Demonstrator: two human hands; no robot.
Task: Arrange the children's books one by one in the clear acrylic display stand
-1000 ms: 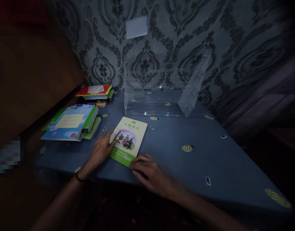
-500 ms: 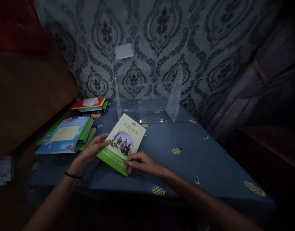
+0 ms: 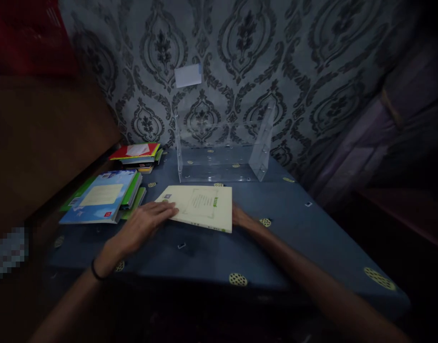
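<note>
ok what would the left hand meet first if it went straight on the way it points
The book: the left hand has its fingers on it. Past that, perhaps the stand, though depth is unclear.

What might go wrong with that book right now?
The pale book could slip: the left hand is over one end, but the right hand is partly hidden behind the other, so I can't tell how firm its grip is.

The blue-topped pile might slide if the left arm bumps it, because its books are stacked unevenly.

The clear stand might get knocked, since it's see-through and just behind the book.
</note>
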